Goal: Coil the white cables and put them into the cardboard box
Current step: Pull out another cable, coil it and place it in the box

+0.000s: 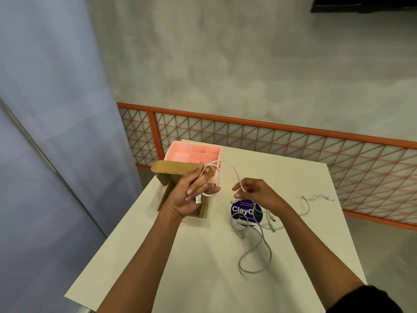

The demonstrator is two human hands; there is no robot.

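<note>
Head view: both hands (191,190) loop thin white cable (234,175).

Pink divided organizer (194,152) — purple round sticker (242,211) — white table (203,267)

The white cable (228,164) looped across centre frame; the loose cables (255,251) below it looked greyish-white on a cream counter (203,267). The cardboard box (167,170) at centre left was plain brown, the divided tray (191,152) above it pale pink. A round sticker (242,210) was deep purple with white lettering. An orange frame (293,128) enclosed a triangular lattice; at lower right was a black sleeve (370,299).
</note>
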